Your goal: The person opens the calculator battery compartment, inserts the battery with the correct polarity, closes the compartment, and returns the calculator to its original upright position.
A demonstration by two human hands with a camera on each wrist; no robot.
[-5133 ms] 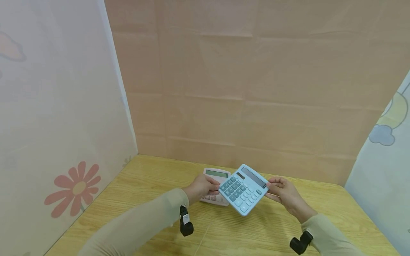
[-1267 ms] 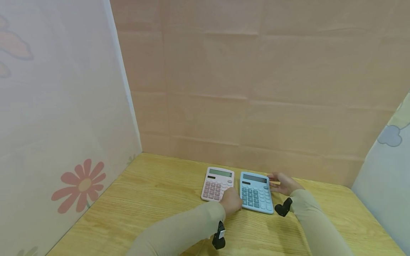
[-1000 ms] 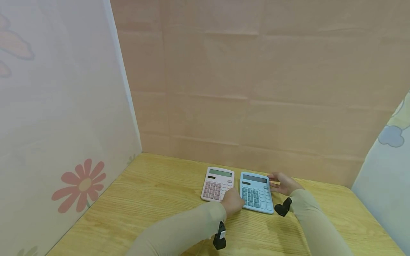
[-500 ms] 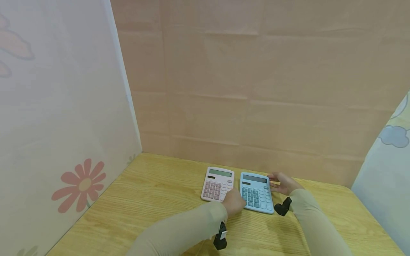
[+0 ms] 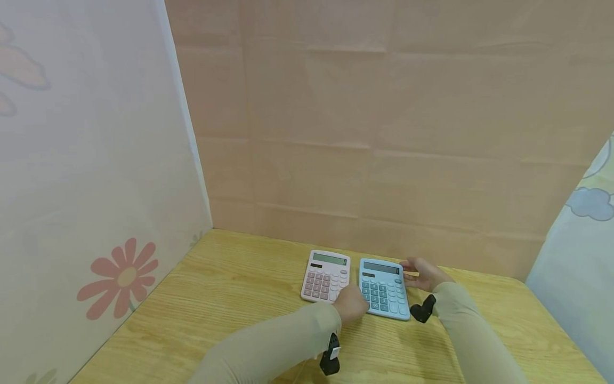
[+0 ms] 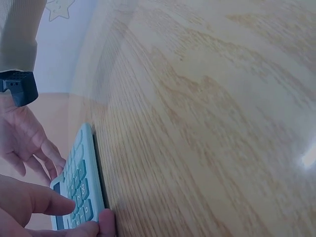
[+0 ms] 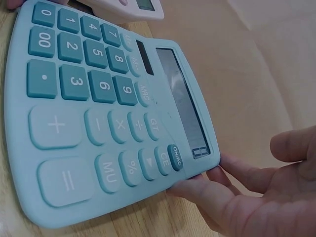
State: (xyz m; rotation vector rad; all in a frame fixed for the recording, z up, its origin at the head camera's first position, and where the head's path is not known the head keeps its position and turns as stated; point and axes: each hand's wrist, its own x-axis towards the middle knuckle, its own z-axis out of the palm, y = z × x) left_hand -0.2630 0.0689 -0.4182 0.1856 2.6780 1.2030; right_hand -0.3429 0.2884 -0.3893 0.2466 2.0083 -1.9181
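A light blue calculator (image 5: pixel 384 290) lies face up on the table; its display reads 0. My left hand (image 5: pixel 350 303) is at its lower left corner. In the left wrist view, fingertips (image 6: pixel 106 222) of that hand grip round the corner, and another finger extends across the side by the keys. At the far right corner, my right hand (image 5: pixel 424 274) touches the edge; in the right wrist view its fingers (image 7: pixel 202 192) rest against the side and its thumb stands free. Left of the blue one lies a pink calculator (image 5: pixel 326 274), its lower right part hidden by my left hand.
The wood-grain table (image 5: pixel 230 277) ends at a brown paper-covered wall (image 5: pixel 307 133) close behind both calculators. A flower-printed wall (image 5: pixel 110 160) stands on the left, and another printed wall (image 5: pixel 575 256) on the right. Each wrist carries a black camera (image 5: pixel 330 354).
Five seconds ago both hands held the blue calculator tilted above the table, partly over the pink one. Now it lies flat beside it. In the last second my left hand shifted slightly right.
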